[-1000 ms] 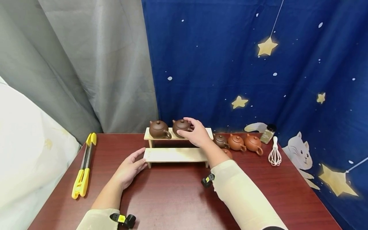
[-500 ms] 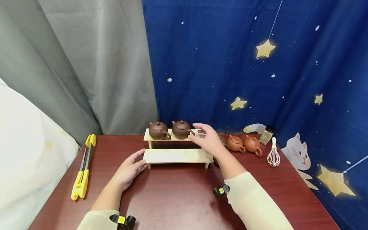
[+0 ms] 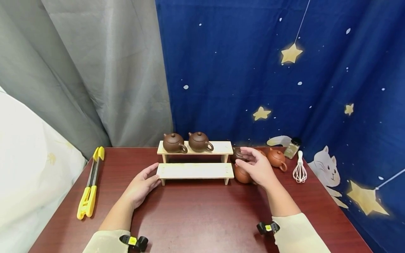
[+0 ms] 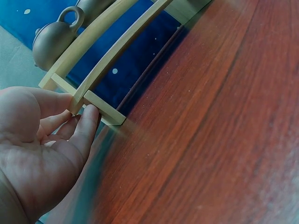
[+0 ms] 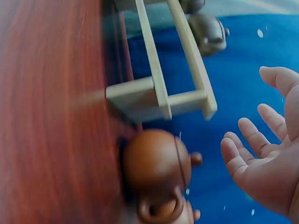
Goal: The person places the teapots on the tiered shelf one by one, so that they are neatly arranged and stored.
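Note:
My left hand (image 3: pixel 141 188) holds the left end of the two-tier wooden rack (image 3: pixel 195 170), thumb and fingers at the lower tier's end in the left wrist view. On the upper tier stand two dark brown teapots, the left teapot (image 3: pixel 173 143) and the right teapot (image 3: pixel 199 142), handles to the right. My right hand (image 3: pixel 257 168) hovers with spread fingers over teapots right of the rack and holds nothing. Beneath it are a reddish-brown teapot (image 3: pixel 242 174) and a dark brown teapot (image 3: pixel 238 154), both partly hidden. In the right wrist view, an orange-brown teapot (image 5: pixel 156 161) sits beside the rack's end.
Another reddish-brown teapot (image 3: pixel 276 159) stands farther right, near a black-lidded jar (image 3: pixel 292 148) and a white whisk (image 3: pixel 300 168). Yellow-handled tongs (image 3: pixel 90 184) lie at the table's left side. Curtains hang behind the table's back edge.
My right hand has let go of the right dark brown teapot on the upper tier and moved right and down, over the teapots on the table. My left hand stays at the rack.

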A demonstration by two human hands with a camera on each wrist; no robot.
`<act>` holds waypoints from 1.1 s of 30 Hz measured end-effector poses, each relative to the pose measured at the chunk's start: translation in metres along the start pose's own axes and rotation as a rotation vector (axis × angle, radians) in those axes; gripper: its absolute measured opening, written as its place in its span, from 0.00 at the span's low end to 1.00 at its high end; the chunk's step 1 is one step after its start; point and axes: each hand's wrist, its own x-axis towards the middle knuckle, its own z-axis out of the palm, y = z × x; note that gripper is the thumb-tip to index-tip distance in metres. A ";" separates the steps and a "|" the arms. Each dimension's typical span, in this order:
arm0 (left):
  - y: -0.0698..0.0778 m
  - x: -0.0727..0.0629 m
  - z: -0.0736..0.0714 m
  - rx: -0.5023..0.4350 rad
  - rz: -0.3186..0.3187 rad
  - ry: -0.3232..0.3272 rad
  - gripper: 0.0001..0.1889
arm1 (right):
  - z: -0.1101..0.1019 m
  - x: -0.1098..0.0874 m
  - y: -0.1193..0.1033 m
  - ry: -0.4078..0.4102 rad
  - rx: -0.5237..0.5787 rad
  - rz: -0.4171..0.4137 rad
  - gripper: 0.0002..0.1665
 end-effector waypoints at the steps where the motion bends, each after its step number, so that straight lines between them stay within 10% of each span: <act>1: 0.000 0.000 0.000 0.001 0.000 -0.001 0.34 | -0.004 -0.003 0.004 0.008 -0.001 0.006 0.33; 33: 0.001 0.001 0.000 -0.008 -0.008 -0.006 0.34 | -0.021 -0.017 0.066 -0.134 -0.144 0.168 0.48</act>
